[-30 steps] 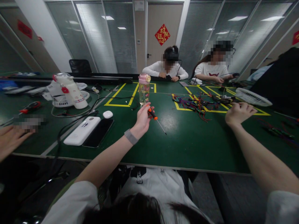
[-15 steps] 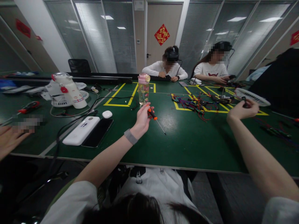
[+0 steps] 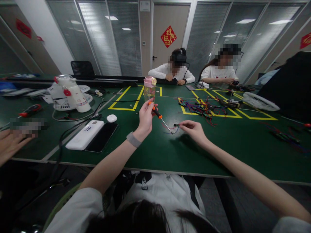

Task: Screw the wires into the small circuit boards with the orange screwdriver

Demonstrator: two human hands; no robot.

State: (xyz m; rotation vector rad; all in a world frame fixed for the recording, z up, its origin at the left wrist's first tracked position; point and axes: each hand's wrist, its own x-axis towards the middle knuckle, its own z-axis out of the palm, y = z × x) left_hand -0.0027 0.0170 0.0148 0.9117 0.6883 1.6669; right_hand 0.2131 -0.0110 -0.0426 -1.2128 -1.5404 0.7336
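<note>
My left hand (image 3: pixel 145 119), with a grey band at the wrist, is closed around a screwdriver (image 3: pixel 157 112) with an orange and black handle. Its thin metal shaft points down to the right over the green table. To the right of the shaft, my right hand (image 3: pixel 194 131) pinches a small dark wired connector (image 3: pixel 176 125) between thumb and fingertips. Red and blue wires trail from it past the screwdriver's tip; whether they touch the tip I cannot tell. Just behind my left hand stands a clear bottle (image 3: pixel 149 90) with a pink lid.
A heap of wired parts (image 3: pixel 200 108) lies beyond my right hand, near a white fan grille (image 3: pixel 260 101). On the left are a white power bank (image 3: pixel 85 134), a black phone (image 3: pixel 102 137), an earbud case (image 3: pixel 111 118) and another person's hand (image 3: pixel 21 132). Two people sit opposite.
My right hand has come from the far right to the middle, where the wired connector now shows in its fingers. My left hand has shifted slightly left with the screwdriver.
</note>
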